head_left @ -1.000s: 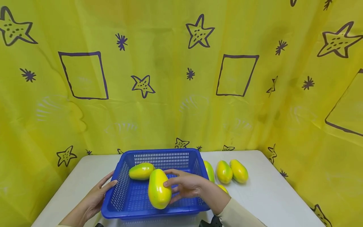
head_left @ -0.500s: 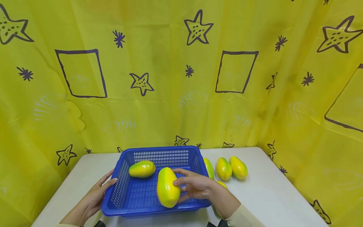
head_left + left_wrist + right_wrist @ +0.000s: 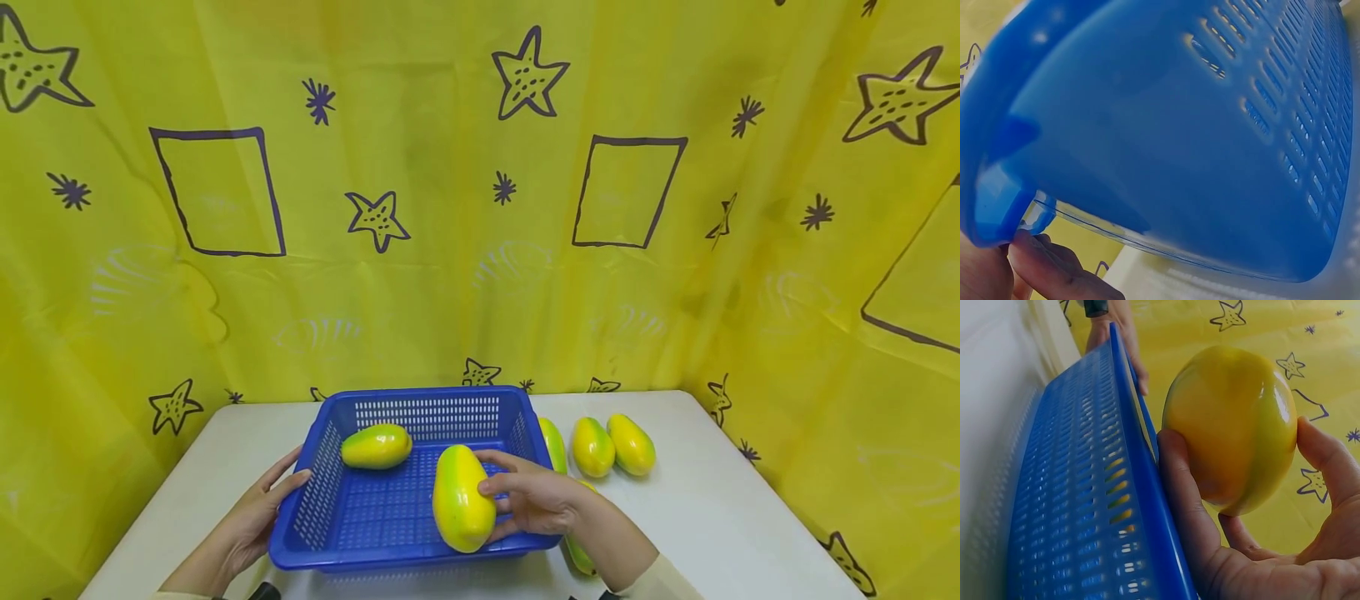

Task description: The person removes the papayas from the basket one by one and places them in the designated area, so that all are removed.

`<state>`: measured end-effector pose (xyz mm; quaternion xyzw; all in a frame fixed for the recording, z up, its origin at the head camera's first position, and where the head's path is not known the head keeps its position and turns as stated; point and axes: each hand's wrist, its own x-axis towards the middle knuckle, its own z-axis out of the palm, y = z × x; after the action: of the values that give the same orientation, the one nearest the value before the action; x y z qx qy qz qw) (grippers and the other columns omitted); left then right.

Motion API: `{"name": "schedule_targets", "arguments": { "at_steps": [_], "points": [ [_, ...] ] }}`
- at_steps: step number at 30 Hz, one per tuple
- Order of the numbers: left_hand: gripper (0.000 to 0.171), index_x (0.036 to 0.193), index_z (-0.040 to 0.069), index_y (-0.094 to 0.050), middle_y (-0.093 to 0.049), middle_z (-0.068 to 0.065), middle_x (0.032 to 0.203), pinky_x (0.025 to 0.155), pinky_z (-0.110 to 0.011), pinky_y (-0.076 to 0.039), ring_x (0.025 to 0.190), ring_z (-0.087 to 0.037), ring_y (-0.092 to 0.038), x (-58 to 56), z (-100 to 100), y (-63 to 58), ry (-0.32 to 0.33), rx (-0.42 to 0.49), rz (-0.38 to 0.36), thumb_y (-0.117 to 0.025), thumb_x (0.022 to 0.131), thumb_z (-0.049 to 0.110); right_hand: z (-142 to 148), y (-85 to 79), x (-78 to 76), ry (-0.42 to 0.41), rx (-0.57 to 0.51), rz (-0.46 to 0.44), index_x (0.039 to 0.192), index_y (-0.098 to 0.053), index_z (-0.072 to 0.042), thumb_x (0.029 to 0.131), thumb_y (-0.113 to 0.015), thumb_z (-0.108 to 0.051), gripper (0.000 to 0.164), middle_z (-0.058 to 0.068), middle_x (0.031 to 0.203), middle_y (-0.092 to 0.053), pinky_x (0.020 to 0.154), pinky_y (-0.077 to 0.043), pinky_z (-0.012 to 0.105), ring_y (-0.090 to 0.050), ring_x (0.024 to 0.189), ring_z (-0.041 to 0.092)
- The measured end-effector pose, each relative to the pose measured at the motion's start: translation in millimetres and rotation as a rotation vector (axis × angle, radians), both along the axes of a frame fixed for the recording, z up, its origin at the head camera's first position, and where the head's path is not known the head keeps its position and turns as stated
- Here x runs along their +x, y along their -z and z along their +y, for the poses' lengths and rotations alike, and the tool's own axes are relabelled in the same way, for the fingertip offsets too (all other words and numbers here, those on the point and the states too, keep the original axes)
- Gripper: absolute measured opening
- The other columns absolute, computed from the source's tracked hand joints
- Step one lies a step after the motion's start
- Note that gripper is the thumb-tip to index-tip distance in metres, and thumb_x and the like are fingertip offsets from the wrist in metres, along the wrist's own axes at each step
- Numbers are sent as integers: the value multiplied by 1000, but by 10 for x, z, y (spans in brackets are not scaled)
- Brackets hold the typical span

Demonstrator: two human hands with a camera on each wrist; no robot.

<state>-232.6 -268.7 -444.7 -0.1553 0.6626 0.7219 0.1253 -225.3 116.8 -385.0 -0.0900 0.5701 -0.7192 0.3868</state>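
Observation:
A blue plastic basket with slotted walls sits in front of me. My left hand grips its left rim, and the left wrist view shows fingers curled at the rim's edge. Over the basket's right part, my right hand holds a glossy yellow-green papaya between thumb and fingers. In the right wrist view the held papaya is above the basket's rim. Another papaya lies on its side inside, at the back left.
On the white table right of the basket, two papayas lie side by side. A further papaya is partly hidden by the basket wall, and one shows under the right forearm. A yellow patterned curtain hangs behind.
My right hand has moved rightward over the basket with the papaya in its grip. The left hand stays on the rim, and the papaya inside the basket lies in the same place.

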Motion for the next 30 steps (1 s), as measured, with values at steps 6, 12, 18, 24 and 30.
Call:
{"name": "schedule_targets", "arguments": {
  "at_steps": [6,12,18,24,30],
  "points": [
    [89,159,23,-8,-50,-25,135,82,-49,-59,91,-25,-67,-5,1,24,-6,10,-2,-65,94,42,127,2,28,4,-7,1,156,-17,-10,96,-58,-16,73,17,135,-51,99,-48,60,-60,107,28],
    [90,159,23,-8,-46,-28,139,83,-49,-59,92,-25,-67,0,14,46,-12,18,4,-65,93,43,254,18,44,15,-11,-3,156,-16,-11,96,-59,-18,73,16,134,-52,100,-46,61,-61,107,27],
    [90,159,22,-9,-46,-28,139,83,-49,-59,92,-25,-67,6,26,56,-14,17,9,-65,93,44,371,25,61,20,-22,-4,156,-12,-11,97,-58,-18,75,15,132,-53,101,-45,61,-61,106,24],
    [90,159,22,-9,-53,-24,132,82,-49,-59,91,-25,-68,3,19,47,-18,14,6,-65,93,44,495,16,62,14,-17,-2,156,-6,-11,98,-57,-20,78,14,133,-54,103,-45,60,-62,110,25],
    [91,160,23,-7,-43,-30,141,82,-50,-59,92,-26,-68,-8,13,37,-16,12,-1,-65,93,45,607,-13,56,-19,-30,14,156,-4,-11,99,-53,-21,76,11,129,-56,105,-43,60,-62,109,23]
  ]
}}
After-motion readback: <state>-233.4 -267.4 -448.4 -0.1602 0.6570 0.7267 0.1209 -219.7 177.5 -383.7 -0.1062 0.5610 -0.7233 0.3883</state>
